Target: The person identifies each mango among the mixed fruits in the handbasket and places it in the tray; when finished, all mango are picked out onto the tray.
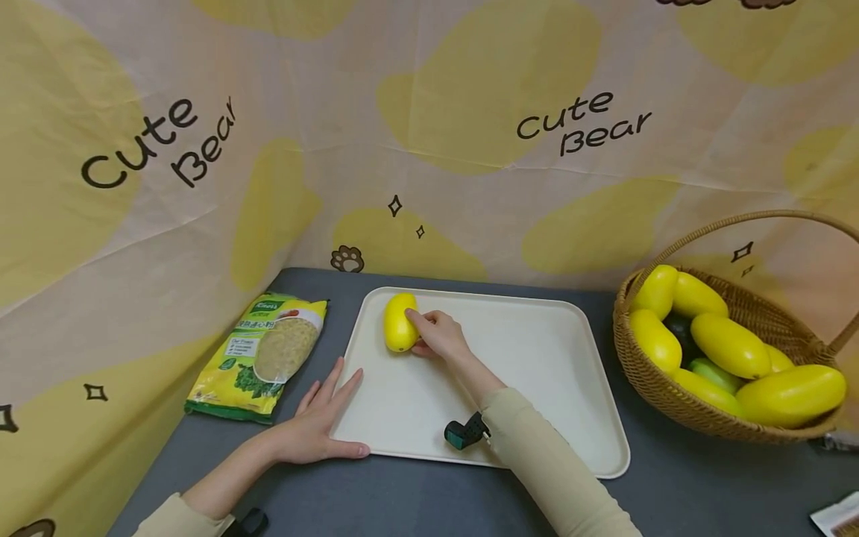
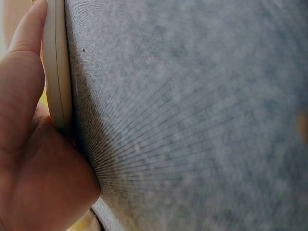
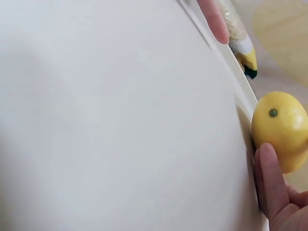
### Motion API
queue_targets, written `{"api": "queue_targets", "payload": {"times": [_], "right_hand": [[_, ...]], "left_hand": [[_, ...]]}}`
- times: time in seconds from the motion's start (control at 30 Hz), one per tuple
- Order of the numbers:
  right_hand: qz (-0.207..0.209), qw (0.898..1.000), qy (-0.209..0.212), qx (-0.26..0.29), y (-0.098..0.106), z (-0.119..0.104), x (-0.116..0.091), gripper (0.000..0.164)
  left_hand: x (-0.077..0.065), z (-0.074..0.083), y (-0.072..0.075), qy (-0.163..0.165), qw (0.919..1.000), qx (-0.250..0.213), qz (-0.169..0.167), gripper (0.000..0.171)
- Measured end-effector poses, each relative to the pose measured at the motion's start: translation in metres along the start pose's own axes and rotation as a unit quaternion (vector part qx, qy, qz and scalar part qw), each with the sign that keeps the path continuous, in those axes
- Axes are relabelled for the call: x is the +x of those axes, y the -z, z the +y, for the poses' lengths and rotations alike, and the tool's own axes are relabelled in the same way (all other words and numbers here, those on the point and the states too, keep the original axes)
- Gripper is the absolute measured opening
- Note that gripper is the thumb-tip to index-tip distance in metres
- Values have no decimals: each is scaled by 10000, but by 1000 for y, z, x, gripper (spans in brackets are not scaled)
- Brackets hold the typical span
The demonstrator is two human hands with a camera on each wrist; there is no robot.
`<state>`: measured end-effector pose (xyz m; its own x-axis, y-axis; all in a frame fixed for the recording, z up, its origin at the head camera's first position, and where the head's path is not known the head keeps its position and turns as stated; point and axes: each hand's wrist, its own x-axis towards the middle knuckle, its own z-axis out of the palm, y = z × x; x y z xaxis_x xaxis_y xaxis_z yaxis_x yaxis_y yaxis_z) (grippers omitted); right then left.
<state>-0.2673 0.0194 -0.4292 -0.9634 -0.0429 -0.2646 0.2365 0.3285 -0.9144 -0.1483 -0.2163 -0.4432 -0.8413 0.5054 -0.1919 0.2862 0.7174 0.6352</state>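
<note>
Yellow fruit [image 1: 396, 321]: smooth, glossy, oblong, green stem dot on one end, at the tray's far left corner; can't tell if it touches the tray. Nearest: grey table [image 1: 416, 500], felt-like speckled surface. Left hand [image 1: 315, 425] flat-ish, fingers straight and spread at the tray's near left corner, thumb along the near rim, no fruit in it. Right sleeve [image 1: 550, 462] beige cloth, reaching across the tray. Tray [image 1: 523, 380]: off-white, smooth, rectangular, rounded corners, thin raised rim. Right hand [image 1: 439, 335] closed, thumb and fingers pinching the fruit's side. Left of tray, shiny crinkled plastic bag [image 1: 258, 354], yellow and green. Right, woven wicker basket [image 1: 661, 403], arched handle, holding more glossy yellow fruits [image 1: 728, 345]. Behind, creased printed cloth [image 1: 470, 209], yellow blobs.
</note>
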Motion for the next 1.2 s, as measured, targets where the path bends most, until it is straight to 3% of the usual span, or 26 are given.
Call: {"api": "queue_targets", "payload": {"times": [0.57, 0.67, 0.77, 0.93, 1.2], "right_hand": [[-230, 9992, -29, 333, 4, 2, -1, 59], [-123, 9990, 37, 439, 7, 2, -3, 55], [233, 9984, 364, 370, 12, 5, -6, 42], [619, 9937, 848, 399, 29, 2, -16, 19], [58, 9935, 901, 701, 85, -9, -48, 24]], "left_hand": [[1, -1, 0, 12, 10000, 18, 10, 111], [0, -1, -1, 20, 10000, 36, 12, 111], [0, -2, -2, -19, 10000, 33, 39, 112], [1, -4, -4, -182, 9997, -58, 170, 111], [4, -7, -6, -132, 9997, 46, 174, 111]]}}
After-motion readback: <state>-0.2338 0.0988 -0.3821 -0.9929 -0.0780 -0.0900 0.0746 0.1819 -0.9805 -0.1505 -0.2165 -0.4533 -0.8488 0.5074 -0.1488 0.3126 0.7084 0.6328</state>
